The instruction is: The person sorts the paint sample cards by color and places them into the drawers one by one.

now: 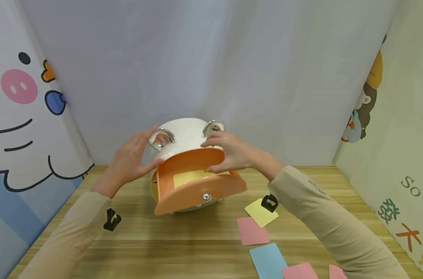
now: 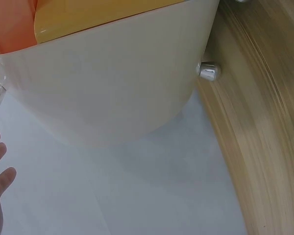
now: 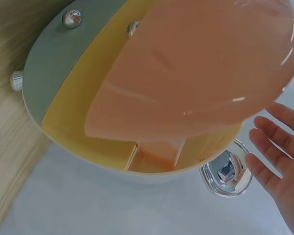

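A rounded white storage box stands on the table, with two shiny silver rings on top. Its orange drawer is pulled out, and yellow cards lie inside. Below it, the right wrist view shows a yellow drawer front and a green one. My left hand is beside the left ring, fingers extended and thumb by the drawer's upper left corner. My right hand is in front of the right ring, fingers loosely bent and thumb over the drawer. Neither hand holds anything.
A yellow card, a pink card and a blue card lie on the wooden table, with more pink cards at the front edge. A grey-white backdrop rises behind the box, with printed panels at both sides.
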`<state>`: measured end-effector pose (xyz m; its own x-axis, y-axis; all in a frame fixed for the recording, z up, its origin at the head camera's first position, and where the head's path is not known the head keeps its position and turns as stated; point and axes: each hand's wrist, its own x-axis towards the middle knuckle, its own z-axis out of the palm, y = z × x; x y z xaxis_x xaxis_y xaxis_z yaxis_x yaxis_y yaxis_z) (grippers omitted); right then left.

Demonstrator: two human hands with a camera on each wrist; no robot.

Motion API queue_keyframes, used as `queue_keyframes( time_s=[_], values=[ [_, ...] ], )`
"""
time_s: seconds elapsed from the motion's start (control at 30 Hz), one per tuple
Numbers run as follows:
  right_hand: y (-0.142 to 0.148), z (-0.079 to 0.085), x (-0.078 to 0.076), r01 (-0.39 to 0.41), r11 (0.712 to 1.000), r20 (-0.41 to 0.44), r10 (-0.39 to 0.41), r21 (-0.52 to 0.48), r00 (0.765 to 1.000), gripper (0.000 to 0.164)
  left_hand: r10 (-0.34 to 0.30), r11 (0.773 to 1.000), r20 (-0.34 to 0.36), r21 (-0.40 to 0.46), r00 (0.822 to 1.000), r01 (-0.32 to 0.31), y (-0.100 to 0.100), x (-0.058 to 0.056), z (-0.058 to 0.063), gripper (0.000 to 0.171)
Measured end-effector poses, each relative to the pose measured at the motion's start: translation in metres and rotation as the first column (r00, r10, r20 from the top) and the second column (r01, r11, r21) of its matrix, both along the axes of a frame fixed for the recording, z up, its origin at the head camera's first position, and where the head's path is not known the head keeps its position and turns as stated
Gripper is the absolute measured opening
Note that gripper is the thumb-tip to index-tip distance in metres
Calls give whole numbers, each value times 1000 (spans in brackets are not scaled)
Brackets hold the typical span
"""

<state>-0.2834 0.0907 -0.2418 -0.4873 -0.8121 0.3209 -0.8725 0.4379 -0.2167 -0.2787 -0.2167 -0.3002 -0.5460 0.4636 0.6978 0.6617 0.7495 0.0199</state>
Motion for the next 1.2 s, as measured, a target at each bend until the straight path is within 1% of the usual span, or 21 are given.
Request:
queue_keyframes(
  time_s=[0.17,0.27,0.33,0.47,0.63,0.77,0.93,1.07,1.2],
  values=[
    [9,1,0,-5,999,9,5,-34,1000,54,1,1000,9,3,1000,-1,0,0,0,83],
    [19,2,0,-12,997,27,14,-75,1000,53,2,1000,8,4,1000,-2,0,0,0,84],
    [29,3,0,-3,995,37,7,-99,999,53,3,1000,10,4,1000,-3,0,0,0,84],
    [52,-2,0,43,992,39,-38,-117,999,52,7,1000,17,-2,1000,-7,0,0,1,84],
    [85,-14,2,106,990,39,-103,-93,994,52,11,1000,21,-3,1000,-11,1,0,1,83],
    [108,-32,1,155,986,55,-151,-60,987,54,8,1000,22,3,1000,-8,1,0,1,83],
    [131,-66,-1,203,978,68,-199,-55,978,54,3,1000,18,4,1000,-3,1,1,1,82],
    [140,-97,-1,249,968,128,-243,-32,962,57,0,1000,7,5,1000,0,1,1,0,84],
    [146,-127,2,289,957,201,-281,-13,938,59,2,1000,0,4,1000,-2,1,0,0,85]
  ],
)
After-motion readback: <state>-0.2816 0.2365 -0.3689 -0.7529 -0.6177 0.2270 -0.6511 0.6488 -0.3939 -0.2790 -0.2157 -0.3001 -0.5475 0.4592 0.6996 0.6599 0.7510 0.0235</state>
